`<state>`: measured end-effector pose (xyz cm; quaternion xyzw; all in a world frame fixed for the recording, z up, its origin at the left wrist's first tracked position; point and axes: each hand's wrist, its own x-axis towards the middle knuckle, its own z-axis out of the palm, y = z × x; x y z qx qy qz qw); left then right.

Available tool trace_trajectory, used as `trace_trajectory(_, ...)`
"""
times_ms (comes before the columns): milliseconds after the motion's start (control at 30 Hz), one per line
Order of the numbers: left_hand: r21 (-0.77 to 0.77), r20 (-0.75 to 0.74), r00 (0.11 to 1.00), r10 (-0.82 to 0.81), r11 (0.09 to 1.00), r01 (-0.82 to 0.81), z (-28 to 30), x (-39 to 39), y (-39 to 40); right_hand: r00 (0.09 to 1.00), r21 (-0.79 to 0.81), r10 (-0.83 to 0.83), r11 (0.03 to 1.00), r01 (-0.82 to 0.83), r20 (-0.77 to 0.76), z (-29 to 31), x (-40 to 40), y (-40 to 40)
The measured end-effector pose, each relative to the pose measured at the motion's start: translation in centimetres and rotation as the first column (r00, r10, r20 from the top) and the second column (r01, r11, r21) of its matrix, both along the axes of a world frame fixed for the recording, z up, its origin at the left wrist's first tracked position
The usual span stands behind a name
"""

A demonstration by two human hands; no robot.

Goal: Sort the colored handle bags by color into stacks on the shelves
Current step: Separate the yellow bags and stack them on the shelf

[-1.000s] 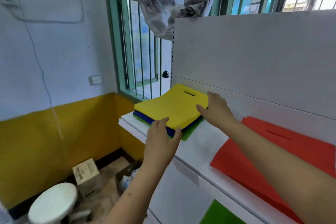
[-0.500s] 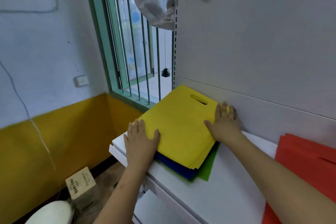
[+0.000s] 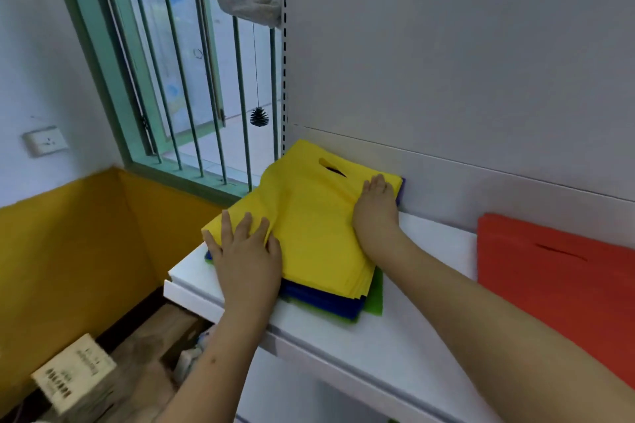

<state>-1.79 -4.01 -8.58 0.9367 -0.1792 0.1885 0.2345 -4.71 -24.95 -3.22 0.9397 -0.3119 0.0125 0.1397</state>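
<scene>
Mixed pile at the left end of the white shelf (image 3: pixel 395 347), pushed back against the rear panel (image 3: pixel 446 62). Yellow bags (image 3: pixel 316 233) on top, blue bags (image 3: pixel 323 300) under them, green bag (image 3: pixel 374 295) at the bottom, its corner sticking out at the front right. Colours not yet separated here.

Left hand (image 3: pixel 245 257) lies flat on the near-left corner of the yellow, fingers spread and straight, thumb toward the pile's middle; fabric ridges up just beside the fingers. Pressing, not gripping. Right hand (image 3: pixel 376 208) lies flat on the far-right corner next to the handle slot (image 3: pixel 331 168), fingers straight, nothing clasped.

Likely reason for opposite corners: limp cloth, so two flat palms hold the sheet steady, or get set to slide the yellow layer off the blue.

Red bags (image 3: pixel 549 271) lie well apart to the right on the same shelf, slot up: judged the red stack.
</scene>
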Motion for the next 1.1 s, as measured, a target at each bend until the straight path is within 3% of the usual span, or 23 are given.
trace_trajectory(233,-0.113,0.1,0.984,-0.147,0.981,0.158,1.1,-0.8,0.3,0.99,0.176,-0.082,0.982,0.061,0.115,0.2,-3.4,0.6)
trace_trajectory(300,-0.24,0.079,0.975,-0.208,0.945,0.221,2.2,-1.8,-0.1,0.974,0.22,-0.096,0.974,0.049,0.208,1.0,-5.5,0.9)
trace_trajectory(400,-0.426,0.005,0.942,-0.335,0.852,0.305,4.9,-5.0,-1.4,0.923,0.144,-0.092,0.989,0.041,0.373,2.9,-10.0,0.9)
trace_trajectory(633,-0.524,-0.011,0.773,-0.634,0.662,0.536,8.8,-16.7,-6.7,0.638,0.167,-0.254,0.966,0.195,0.727,7.6,-27.9,-0.8)
trace_trajectory(700,-0.561,0.006,0.747,-0.665,0.617,0.553,8.9,-18.8,-7.9,0.553,0.209,-0.262,0.965,0.158,0.791,7.6,-31.4,-1.6)
trace_trajectory(900,-0.599,0.021,0.662,-0.749,0.521,0.608,9.5,-34.4,-15.1,0.369,0.201,-0.282,0.949,0.244,0.886,6.3,-49.5,-7.0)
trace_trajectory(1033,-0.696,0.039,0.633,-0.773,0.433,0.572,8.9,-43.5,-19.0,0.202,0.294,-0.356,0.913,0.282,0.912,4.7,-60.4,-9.9)
trace_trajectory(1100,-0.726,0.058,0.621,-0.782,0.394,0.563,8.4,-48.3,-21.0,0.191,0.332,-0.401,0.89,0.314,0.896,3.7,-66.2,-12.2)
